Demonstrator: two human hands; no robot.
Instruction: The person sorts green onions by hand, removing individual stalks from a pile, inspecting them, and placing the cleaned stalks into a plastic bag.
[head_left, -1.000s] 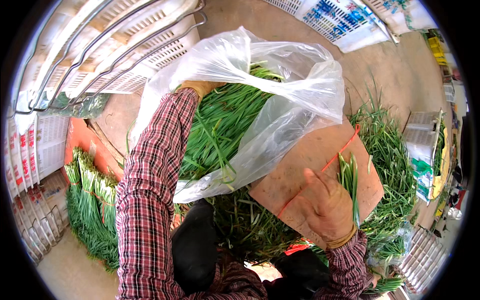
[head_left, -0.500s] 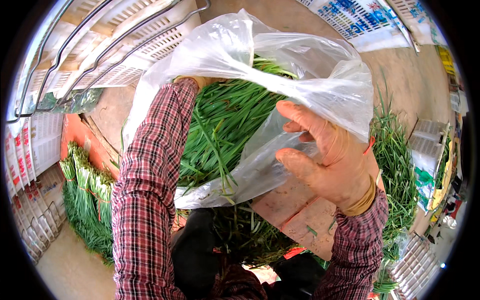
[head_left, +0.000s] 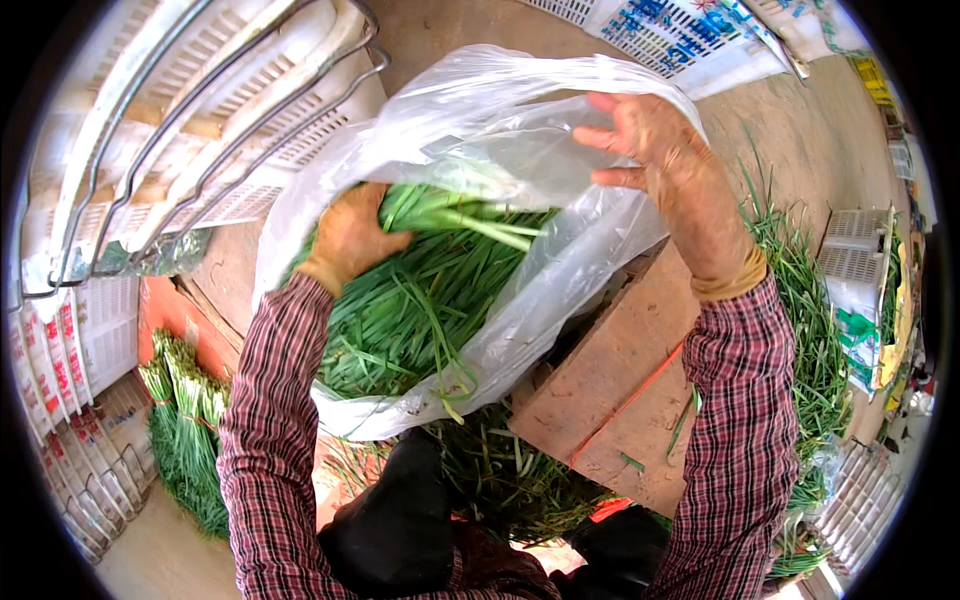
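A: Left hand (head_left: pixel 348 238) at nine o'clock of the clear thin plastic bag (head_left: pixel 560 280), pushed inside its mouth?

B: Yes. Fingers curled and pressed down on the bundle of long flat green leaves (head_left: pixel 420 300), gripping its upper end inside the bag.

A: And the right hand (head_left: pixel 665 165)?

B: Up at one o'clock of the bag. Fingers (head_left: pixel 607 137) loosely spread, thumb apart, clutching the bag's upper rim and holding the film raised; plaid sleeve reaching down toward five o'clock.

A: Position of the bundle?

B: Lying slanted inside the bag, tips pointing toward seven o'clock, a few leaves poking out at the lower edge. Bag held in the air over the loose heap of green leaves (head_left: pixel 500 480).

A: Around it?

B: Brown flat wooden board with a red string (head_left: pixel 620 370) at four o'clock of the bag. Tied bunches of green leaves (head_left: pixel 185 430) on the floor at eight o'clock. White slotted plastic crates with wire handles (head_left: pixel 180 130) at ten o'clock. More loose greens (head_left: pixel 810 330) strewn at three o'clock, beside another white crate (head_left: pixel 850 265).
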